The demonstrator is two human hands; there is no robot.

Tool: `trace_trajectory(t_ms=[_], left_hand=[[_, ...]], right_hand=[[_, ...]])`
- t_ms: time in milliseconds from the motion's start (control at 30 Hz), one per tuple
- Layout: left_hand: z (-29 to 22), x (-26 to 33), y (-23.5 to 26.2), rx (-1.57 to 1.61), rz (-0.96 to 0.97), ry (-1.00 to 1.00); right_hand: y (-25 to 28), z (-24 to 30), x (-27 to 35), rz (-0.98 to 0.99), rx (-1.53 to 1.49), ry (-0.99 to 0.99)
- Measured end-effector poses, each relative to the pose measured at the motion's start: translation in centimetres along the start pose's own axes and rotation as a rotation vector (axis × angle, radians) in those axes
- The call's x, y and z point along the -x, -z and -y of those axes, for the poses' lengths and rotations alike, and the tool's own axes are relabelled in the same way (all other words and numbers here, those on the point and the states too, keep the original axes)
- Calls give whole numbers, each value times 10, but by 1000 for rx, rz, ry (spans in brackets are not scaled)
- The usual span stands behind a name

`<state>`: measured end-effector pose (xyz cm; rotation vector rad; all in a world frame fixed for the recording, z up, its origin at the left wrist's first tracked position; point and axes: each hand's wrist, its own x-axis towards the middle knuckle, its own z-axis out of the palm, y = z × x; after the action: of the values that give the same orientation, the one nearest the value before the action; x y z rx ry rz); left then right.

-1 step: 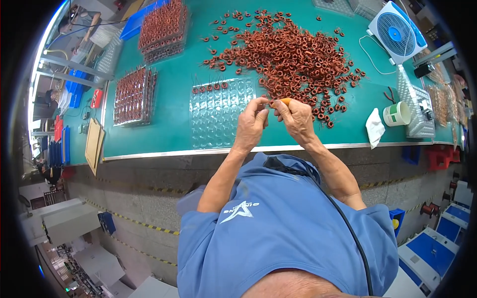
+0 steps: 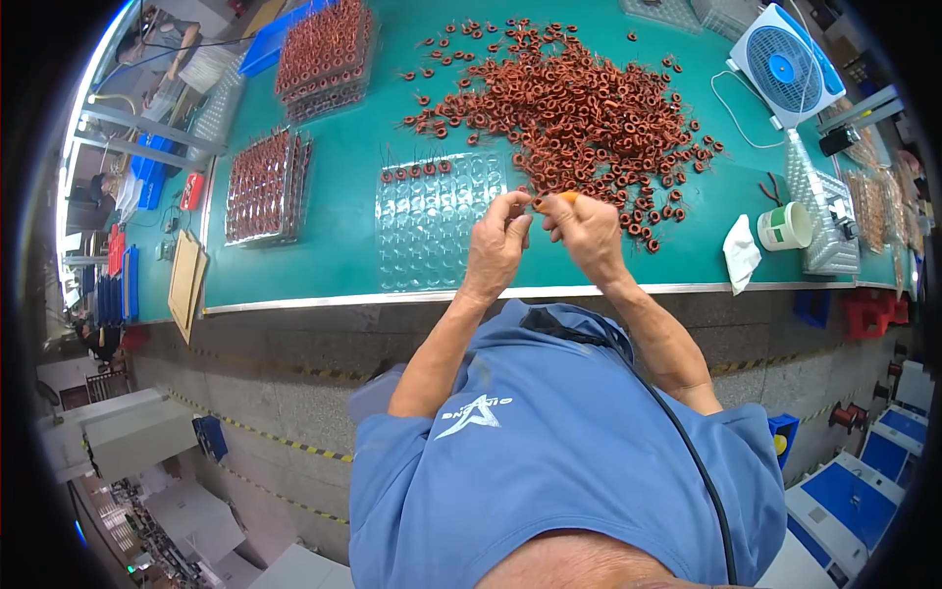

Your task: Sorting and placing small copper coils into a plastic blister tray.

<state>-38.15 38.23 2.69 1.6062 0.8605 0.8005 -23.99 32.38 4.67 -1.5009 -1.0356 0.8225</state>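
Observation:
My left hand (image 2: pixel 497 250) is closed in a pinch in front of the pile, thumb against fingertips. A small reddish-brown part, seemingly a wire-wound ring coil, shows at those fingertips, partly hidden. My right hand (image 2: pixel 592 239) is wrapped round a small orange-handled tool (image 2: pixel 561 200); its working end meets the left fingertips and is too small to make out. Just beyond lies a large heap of copper-coloured ring coils (image 2: pixel 599 118) with wire leads. Left of my hands, a clear plastic blister tray (image 2: pixel 427 231) holds several coils (image 2: pixel 429 169) along its far row, leads upward.
Stacked trays full of coils (image 2: pixel 265 191) stand at the left, with another stack (image 2: pixel 324 64) behind. To the right are a white tissue (image 2: pixel 741 253), a white tub (image 2: pixel 783 227), pliers (image 2: pixel 770 188) and a blue-and-white fan (image 2: pixel 782 67). The green table's front edge (image 2: pixel 334 301) runs before me.
My right hand has turned slightly around the orange-handled tool. The left hand and the coils in the tray look the same.

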Motion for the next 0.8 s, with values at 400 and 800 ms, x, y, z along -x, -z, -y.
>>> trace_trajectory(t_ms=[400, 800], left_hand=[[-8, 6, 19, 588, 377, 430], [-17, 9, 3, 473, 349, 221]], right_hand=[[26, -22, -17, 258, -358, -182], [25, -9, -14, 266, -457, -258]])
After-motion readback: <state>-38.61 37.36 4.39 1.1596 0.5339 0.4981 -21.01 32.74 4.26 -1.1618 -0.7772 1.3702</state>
